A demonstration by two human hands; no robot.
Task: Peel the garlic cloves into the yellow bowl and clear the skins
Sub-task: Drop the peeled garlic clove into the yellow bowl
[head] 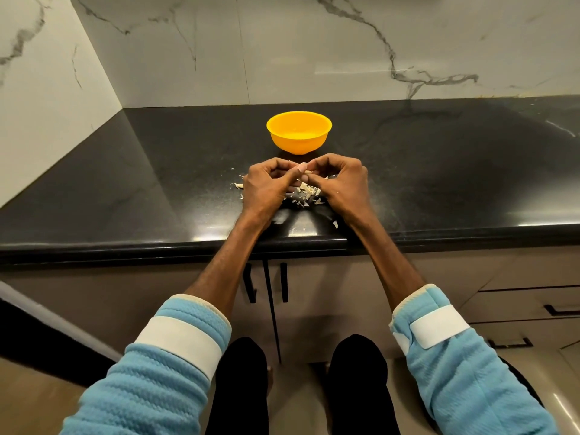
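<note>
Garlic clove (309, 173): only a pale sliver shows between the two hands, held above the countertop (157, 183). What shows lies roughly left-to-right; which end points where cannot be told. Left hand (270, 186): fingers curled tight, thumb pressed on the clove. Right hand (342, 180): fingers curled in, pinching the clove's other side. Loose skins (306, 196) lie heaped under and around both hands. Yellow bowl (299, 133) stands upright just beyond the knuckles, apart from them.
</note>
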